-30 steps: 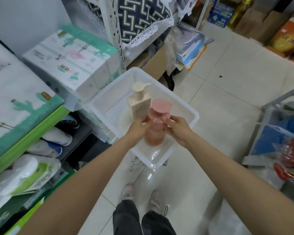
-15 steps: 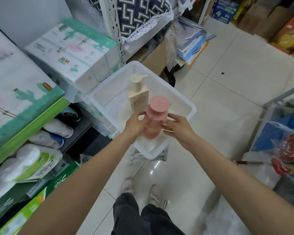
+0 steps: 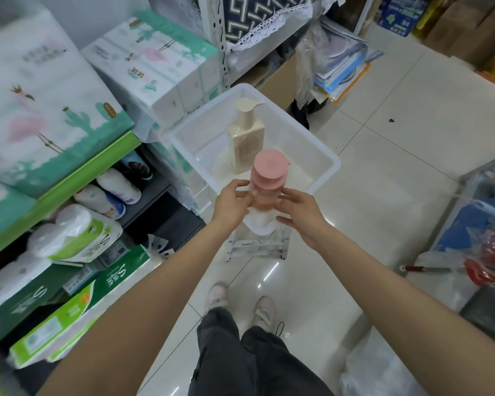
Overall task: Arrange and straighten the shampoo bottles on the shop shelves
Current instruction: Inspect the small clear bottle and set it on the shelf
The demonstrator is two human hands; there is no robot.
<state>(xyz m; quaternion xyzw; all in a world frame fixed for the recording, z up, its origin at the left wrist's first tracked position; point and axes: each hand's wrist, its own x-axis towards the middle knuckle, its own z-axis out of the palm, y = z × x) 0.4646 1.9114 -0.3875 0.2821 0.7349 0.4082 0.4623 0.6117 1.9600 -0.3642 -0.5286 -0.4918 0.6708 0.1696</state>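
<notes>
A pink shampoo bottle (image 3: 269, 178) with a round pink cap stands upright between my two hands, over the near corner of a white plastic bin (image 3: 327, 160). My left hand (image 3: 232, 205) grips the bottle's lower body from the left with thumb and fingers. From the right, my right hand (image 3: 300, 215) touches it with straightened, spread fingers. A cream pump bottle (image 3: 246, 138) stands upright inside the bin, behind the pink one. The pink bottle's base is hidden by my fingers.
The bin sits on a small white stool (image 3: 257, 247) on the tiled floor. Shop shelves (image 3: 143, 201) at the left hold tissue boxes (image 3: 155, 61), paper packs and lying bottles (image 3: 117, 185). A wire rack with bags (image 3: 486, 230) stands at the right. My feet (image 3: 240, 304) are below.
The pink bottle has come up and toward me, from low inside the bin to above its near corner. My right hand's fingers have loosened from a hold to a light touch.
</notes>
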